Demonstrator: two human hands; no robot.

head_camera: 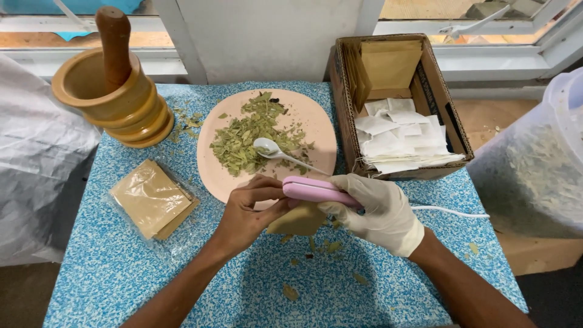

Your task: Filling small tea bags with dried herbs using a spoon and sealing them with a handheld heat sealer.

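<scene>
Gloved right hand (382, 212) gripping smooth pink sealer (316, 191); bare left hand (246, 215) pinching seemingly papery tan pouch (299, 222).

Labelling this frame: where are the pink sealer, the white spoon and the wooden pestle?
pink sealer (316, 191), head view, middle of its top.
white spoon (266, 146), head view, its bowl.
wooden pestle (115, 42), head view, upper handle.

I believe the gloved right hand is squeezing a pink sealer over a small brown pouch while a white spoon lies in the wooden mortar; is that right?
Not quite: the head view shows the spoon lying on the pink plate among the dried leaves, not in the mortar, which holds a wooden pestle. The rest holds: the gloved right hand squeezes the pink sealer over the brown pouch.
</scene>
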